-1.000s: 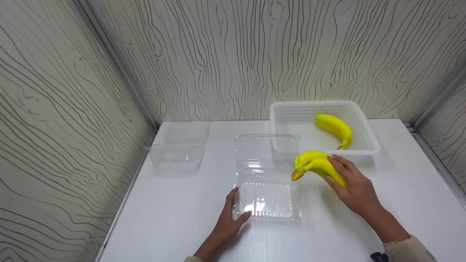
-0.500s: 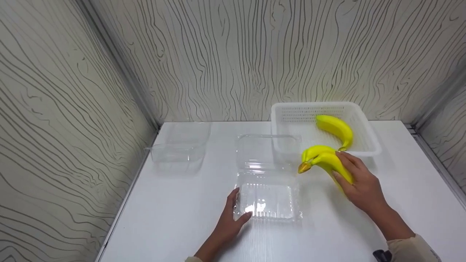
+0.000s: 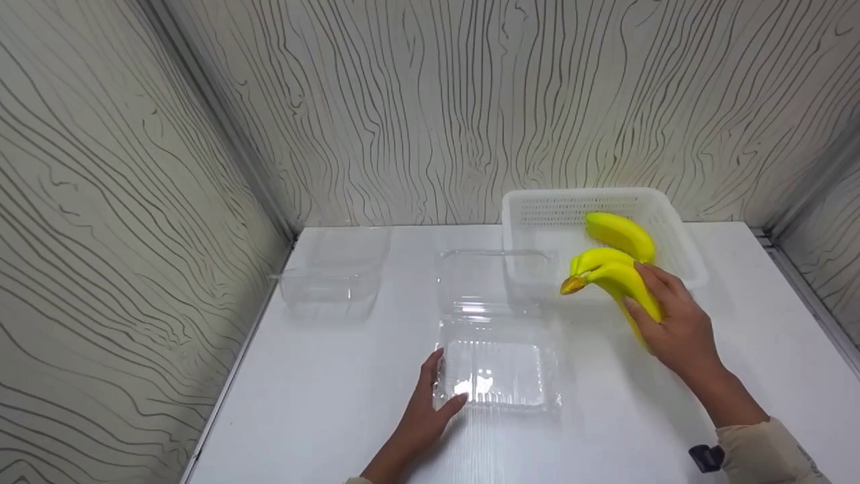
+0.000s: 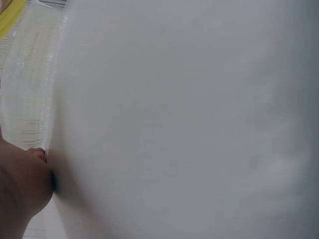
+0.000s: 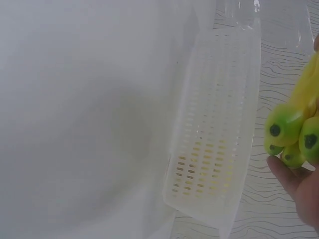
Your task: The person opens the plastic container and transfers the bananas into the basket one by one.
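Note:
My right hand (image 3: 678, 329) grips a bunch of yellow bananas (image 3: 611, 269) from its right side, thumb on the near face. The brown stem end points left, and the bunch overlaps the basket's front rim in the head view. Greenish banana tips (image 5: 285, 124) with dark ends show beside the fingers in the right wrist view. My left hand (image 3: 426, 410) holds the near left corner of a clear plastic clamshell container (image 3: 497, 370), thumb at the front edge and fingers along the left side. The container lies unfolded, its lid (image 3: 484, 275) toward the back.
A white perforated basket (image 3: 514, 235) stands at the back right with a yellow banana (image 3: 621, 232) inside. Another clear container (image 3: 329, 286) sits at the back left of the white table (image 3: 316, 403). Wood-grain patterned walls (image 3: 416, 107) enclose the back and sides.
My right hand has moved back and slightly right with the banana bunch, from in front of the basket to its front rim. My left hand stays at the container.

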`<state>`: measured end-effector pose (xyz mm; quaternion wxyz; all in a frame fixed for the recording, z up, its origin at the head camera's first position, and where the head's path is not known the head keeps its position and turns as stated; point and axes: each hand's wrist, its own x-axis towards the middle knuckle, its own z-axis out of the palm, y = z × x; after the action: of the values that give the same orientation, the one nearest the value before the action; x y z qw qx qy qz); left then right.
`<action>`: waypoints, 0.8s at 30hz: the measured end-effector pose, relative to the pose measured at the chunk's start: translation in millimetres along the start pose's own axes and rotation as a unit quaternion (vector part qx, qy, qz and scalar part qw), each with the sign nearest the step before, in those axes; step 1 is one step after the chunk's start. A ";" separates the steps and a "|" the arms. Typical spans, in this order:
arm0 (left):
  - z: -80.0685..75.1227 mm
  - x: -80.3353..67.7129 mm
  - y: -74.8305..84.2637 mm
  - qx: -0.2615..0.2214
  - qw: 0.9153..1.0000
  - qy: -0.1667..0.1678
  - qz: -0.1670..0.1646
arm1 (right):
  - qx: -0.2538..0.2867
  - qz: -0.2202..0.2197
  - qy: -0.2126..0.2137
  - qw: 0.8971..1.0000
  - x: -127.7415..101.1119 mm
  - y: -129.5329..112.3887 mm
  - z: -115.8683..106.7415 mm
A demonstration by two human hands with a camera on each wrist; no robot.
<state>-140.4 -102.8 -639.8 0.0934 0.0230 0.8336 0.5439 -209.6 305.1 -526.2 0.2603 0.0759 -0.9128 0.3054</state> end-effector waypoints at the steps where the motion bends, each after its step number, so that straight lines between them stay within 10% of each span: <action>1: 0.2 0.0 0.2 -0.001 1.000 0.000 -0.003 | 0.001 0.004 0.001 1.000 2.4 -0.2 0.1; 24: 0.4 0.1 -3.9 0.006 1.000 0.004 0.014 | 0.024 0.071 -0.021 0.997 75.8 -5.7 36.8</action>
<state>-140.2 -104.1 -643.4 0.0826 0.0335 0.8367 0.5404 -288.4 280.2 -508.7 0.2168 0.0230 -0.9136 0.3432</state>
